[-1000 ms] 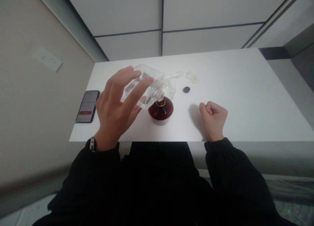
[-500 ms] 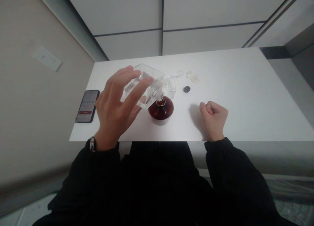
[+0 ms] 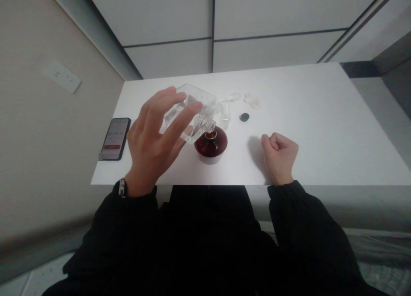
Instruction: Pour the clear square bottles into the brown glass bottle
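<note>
My left hand (image 3: 152, 142) grips a clear square glass bottle (image 3: 189, 112), tilted on its side. The bottle's threaded neck (image 3: 209, 124) sits just above the mouth of a round dark red glass bottle (image 3: 210, 146) standing on the white table (image 3: 305, 116). I cannot tell if the two touch, and no flow of liquid is visible. My right hand (image 3: 279, 156) rests on the table as a closed fist, holding nothing, to the right of the red bottle.
Behind the red bottle stands a small clear glass piece (image 3: 223, 115). A black round cap (image 3: 244, 117) and whitish scraps (image 3: 252, 100) lie farther back. A smartphone (image 3: 114, 138) lies at the left table edge, beside a wall with a socket plate (image 3: 62, 76).
My left hand and the glass bottle have shifted slightly right. The bottle's neck remains over the red bottle, and my right fist has not moved.
</note>
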A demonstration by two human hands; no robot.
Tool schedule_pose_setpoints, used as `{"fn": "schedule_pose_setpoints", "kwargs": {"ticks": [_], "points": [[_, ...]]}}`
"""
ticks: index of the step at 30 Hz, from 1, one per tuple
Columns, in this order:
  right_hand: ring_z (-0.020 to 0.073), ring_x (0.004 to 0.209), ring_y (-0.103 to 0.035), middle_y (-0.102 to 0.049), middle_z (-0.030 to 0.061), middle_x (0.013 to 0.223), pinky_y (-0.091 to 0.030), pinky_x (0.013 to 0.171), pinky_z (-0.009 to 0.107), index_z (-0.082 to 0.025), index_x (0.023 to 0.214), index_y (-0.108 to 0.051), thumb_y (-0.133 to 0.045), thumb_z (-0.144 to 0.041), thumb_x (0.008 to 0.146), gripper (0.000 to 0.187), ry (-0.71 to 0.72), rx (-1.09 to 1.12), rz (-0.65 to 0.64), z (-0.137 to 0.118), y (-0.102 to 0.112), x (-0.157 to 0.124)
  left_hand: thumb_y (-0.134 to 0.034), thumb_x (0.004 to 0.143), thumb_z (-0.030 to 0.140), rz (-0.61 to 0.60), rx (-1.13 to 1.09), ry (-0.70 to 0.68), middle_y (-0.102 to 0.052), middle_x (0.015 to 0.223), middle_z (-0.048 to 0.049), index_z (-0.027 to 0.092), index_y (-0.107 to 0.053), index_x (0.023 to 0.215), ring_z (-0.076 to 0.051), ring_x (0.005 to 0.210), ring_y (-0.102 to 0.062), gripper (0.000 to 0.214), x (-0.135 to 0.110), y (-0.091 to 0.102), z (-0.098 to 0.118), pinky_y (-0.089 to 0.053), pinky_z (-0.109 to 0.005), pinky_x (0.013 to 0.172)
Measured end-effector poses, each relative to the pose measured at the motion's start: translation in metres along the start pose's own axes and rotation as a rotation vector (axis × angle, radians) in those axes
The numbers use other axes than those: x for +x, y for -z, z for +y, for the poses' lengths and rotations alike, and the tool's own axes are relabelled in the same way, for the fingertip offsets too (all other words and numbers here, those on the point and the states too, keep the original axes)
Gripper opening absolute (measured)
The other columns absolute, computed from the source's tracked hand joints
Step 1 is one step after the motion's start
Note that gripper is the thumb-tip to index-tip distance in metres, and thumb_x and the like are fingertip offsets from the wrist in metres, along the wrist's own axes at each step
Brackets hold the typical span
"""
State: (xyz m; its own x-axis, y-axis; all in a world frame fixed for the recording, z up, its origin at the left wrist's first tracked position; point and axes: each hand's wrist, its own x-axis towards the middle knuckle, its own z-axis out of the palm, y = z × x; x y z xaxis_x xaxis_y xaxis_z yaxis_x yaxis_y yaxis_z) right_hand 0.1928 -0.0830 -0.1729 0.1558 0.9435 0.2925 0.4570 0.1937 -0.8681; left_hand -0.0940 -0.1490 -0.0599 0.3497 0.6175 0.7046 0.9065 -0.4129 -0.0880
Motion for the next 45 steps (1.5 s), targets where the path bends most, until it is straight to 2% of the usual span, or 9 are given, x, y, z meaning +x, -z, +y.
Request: {"fn": "schedule_pose_setpoints", "kwargs": {"ticks": [6, 12, 17, 22, 29, 34, 41, 45], "points": [[0.0097, 0.056, -0.022, -0.019, -0.0083, 0.054, -0.019, 0.058, 0.032, -0.027, 0.058, -0.02, -0.059, -0.028, 0.082, 0.046, 0.011, 0.008, 0.012, -0.0003, -0.0003, 0.0, -0.071, 0.1, 0.04, -0.079, -0.095, 0.089, -0.063, 0.151, -0.0055, 0.046, -0.046, 0.156, -0.034, 0.15, -0.055, 0.061, -0.0024, 0.0022, 0.0011, -0.051, -0.059, 0.126], [0.01, 0.055, -0.022, -0.019, -0.0084, 0.055, -0.019, 0.057, 0.032, -0.027, 0.058, -0.021, -0.059, -0.028, 0.082, 0.045, 0.021, 0.001, 0.008, -0.0002, -0.0001, -0.0004, -0.072, 0.1, 0.034, -0.051, -0.083, 0.076, -0.064, 0.149, -0.0062, 0.046, -0.046, 0.156, -0.034, 0.148, -0.057, 0.064, -0.0042, 0.0005, 0.0005, -0.053, -0.059, 0.124], [0.01, 0.055, -0.022, -0.019, -0.0084, 0.054, -0.019, 0.057, 0.032, -0.028, 0.058, -0.021, -0.06, -0.031, 0.083, 0.047, 0.006, 0.007, -0.001, 0.0005, 0.0005, -0.0012, -0.073, 0.098, 0.023, 0.007, -0.035, 0.044, -0.065, 0.144, -0.0066, 0.042, -0.05, 0.154, -0.034, 0.141, -0.063, 0.062, -0.0036, -0.0037, -0.001, -0.059, -0.058, 0.117], [0.0098, 0.055, -0.022, -0.019, -0.0086, 0.054, -0.019, 0.057, 0.032, -0.028, 0.058, -0.021, -0.06, -0.031, 0.083, 0.047, -0.005, 0.006, -0.001, 0.001, 0.0001, -0.0013, -0.076, 0.094, 0.014, 0.038, -0.07, 0.009, -0.065, 0.143, -0.0074, 0.039, -0.051, 0.154, -0.033, 0.139, -0.064, 0.069, -0.0024, -0.0045, -0.0011, -0.059, -0.055, 0.117], [0.0098, 0.054, -0.022, -0.02, -0.0084, 0.054, -0.02, 0.057, 0.031, -0.027, 0.058, -0.021, -0.06, -0.031, 0.084, 0.047, -0.01, -0.002, -0.004, 0.0014, -0.0003, -0.001, -0.075, 0.094, 0.012, 0.047, 0.043, -0.024, -0.067, 0.139, -0.008, 0.033, -0.053, 0.15, -0.032, 0.135, -0.067, 0.063, -0.0011, -0.0031, 0.0009, -0.062, -0.054, 0.113], [0.0099, 0.054, -0.022, -0.02, -0.0087, 0.053, -0.02, 0.057, 0.032, -0.028, 0.058, -0.021, -0.06, -0.033, 0.084, 0.047, -0.003, 0.005, -0.004, 0.002, -0.0002, -0.0014, -0.076, 0.092, 0.009, 0.078, 0.045, -0.058, -0.069, 0.136, -0.0103, 0.027, -0.056, 0.148, -0.032, 0.134, -0.068, 0.063, -0.0002, -0.0028, 0.0009, -0.063, -0.051, 0.111], [0.0094, 0.054, -0.022, -0.02, -0.0091, 0.053, -0.02, 0.056, 0.031, -0.028, 0.058, -0.022, -0.061, -0.032, 0.084, 0.048, -0.002, 0.001, -0.003, 0.0016, -0.0004, -0.0013, -0.076, 0.092, 0.007, 0.07, 0.018, -0.048, -0.068, 0.138, -0.0099, 0.03, -0.054, 0.152, -0.032, 0.135, -0.067, 0.069, -0.0016, -0.0032, 0.0003, -0.063, -0.051, 0.112], [0.0095, 0.054, -0.022, -0.02, -0.0088, 0.054, -0.02, 0.056, 0.031, -0.028, 0.058, -0.021, -0.06, -0.032, 0.084, 0.047, 0.0, 0.001, -0.002, 0.0004, 0.0002, -0.0013, -0.075, 0.092, 0.007, 0.065, -0.04, -0.006, -0.066, 0.14, -0.0078, 0.036, -0.051, 0.154, -0.033, 0.137, -0.065, 0.073, -0.0023, -0.0047, 0.0007, -0.06, -0.056, 0.116]]}}
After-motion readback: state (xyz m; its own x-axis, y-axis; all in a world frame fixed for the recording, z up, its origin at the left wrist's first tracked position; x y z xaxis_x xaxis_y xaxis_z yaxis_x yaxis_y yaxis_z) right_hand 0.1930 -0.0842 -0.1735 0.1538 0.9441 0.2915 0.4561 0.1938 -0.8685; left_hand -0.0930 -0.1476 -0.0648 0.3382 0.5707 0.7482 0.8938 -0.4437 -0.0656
